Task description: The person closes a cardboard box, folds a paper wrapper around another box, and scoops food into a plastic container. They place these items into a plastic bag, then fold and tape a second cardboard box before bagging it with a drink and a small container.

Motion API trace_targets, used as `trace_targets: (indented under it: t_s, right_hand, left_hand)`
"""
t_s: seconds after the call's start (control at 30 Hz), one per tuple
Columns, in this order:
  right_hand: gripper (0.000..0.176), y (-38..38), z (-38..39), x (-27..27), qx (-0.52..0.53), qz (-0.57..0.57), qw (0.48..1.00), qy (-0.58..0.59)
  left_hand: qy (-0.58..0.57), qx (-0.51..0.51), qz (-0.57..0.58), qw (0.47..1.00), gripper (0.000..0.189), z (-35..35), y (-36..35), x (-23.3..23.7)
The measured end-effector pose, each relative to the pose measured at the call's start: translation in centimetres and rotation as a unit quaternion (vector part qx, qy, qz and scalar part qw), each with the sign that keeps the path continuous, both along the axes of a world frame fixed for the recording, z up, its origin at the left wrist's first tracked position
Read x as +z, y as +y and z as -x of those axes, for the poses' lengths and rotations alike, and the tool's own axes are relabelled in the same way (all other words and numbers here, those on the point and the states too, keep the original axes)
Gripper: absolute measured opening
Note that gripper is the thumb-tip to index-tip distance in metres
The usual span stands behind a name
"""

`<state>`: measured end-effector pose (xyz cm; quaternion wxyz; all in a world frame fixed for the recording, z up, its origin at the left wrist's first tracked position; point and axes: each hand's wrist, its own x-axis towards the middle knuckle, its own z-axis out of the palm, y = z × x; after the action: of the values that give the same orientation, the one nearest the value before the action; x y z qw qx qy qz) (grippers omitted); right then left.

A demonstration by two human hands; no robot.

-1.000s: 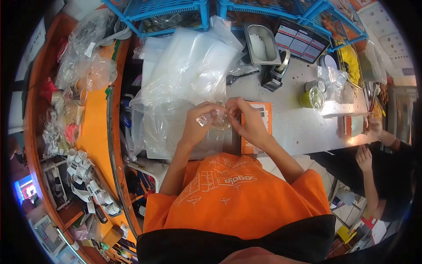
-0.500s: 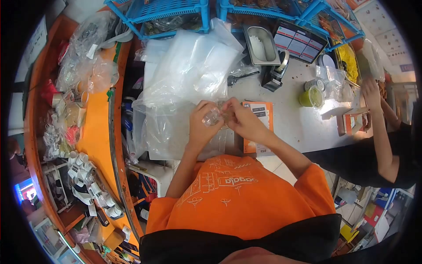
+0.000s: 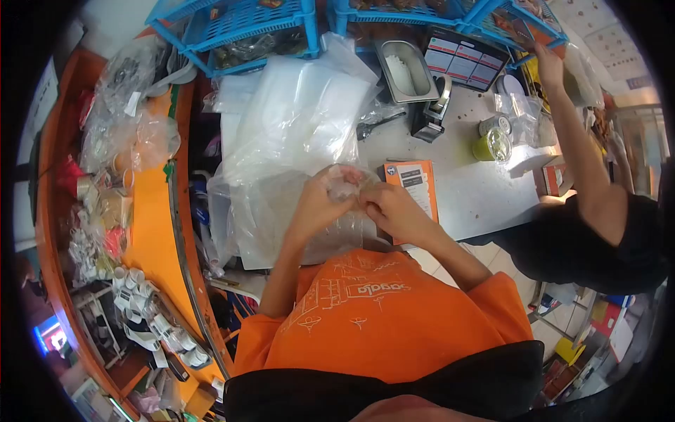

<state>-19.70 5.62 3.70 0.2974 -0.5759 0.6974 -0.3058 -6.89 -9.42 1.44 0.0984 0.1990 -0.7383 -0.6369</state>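
Note:
My left hand (image 3: 318,205) is wrapped round a small clear plastic bag (image 3: 344,184), which has something pinkish at its top. Close against its right side, my right hand (image 3: 391,209) has its fingers curled in at the bag's edge; what exactly they pinch is too small to tell. Both hands are above large clear plastic sheets (image 3: 288,126) spread on the metal table. Just right of my right hand lies an orange-bordered booklet (image 3: 420,184).
Behind are blue crates (image 3: 253,24), a metal tray (image 3: 406,70), a tape dispenser (image 3: 430,116) and a tablet (image 3: 465,60). A green cup (image 3: 491,146) stands at right. A co-worker's arm (image 3: 578,133) reaches towards the right crates. An orange shelf (image 3: 151,225) runs along the left.
The view has shifted slightly. My left hand has turned, showing more of the bag, and my right hand's fingers have curled in. The co-worker's arm has moved up towards the crates.

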Motion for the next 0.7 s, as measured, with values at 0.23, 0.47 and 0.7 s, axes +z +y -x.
trace_targets:
  t_s: [0.23,0.47,0.7]
  right_hand:
    - [0.076,-2.1,-3.9,-2.6,-0.209,0.019,0.942,0.263]
    - [0.064,4.9,1.4,6.1,-0.415,0.016,0.893,0.175]
    - [0.081,12.4,7.8,-3.2,-0.497,-0.022,0.844,0.200]
  left_hand:
    - [-0.079,-0.088,0.331,0.936,0.016,2.0,-17.8,-2.2]
    - [-0.136,-0.207,0.553,0.795,0.005,3.3,-18.0,-3.7]
    - [0.107,0.037,0.588,0.801,0.015,2.7,-17.7,2.5]
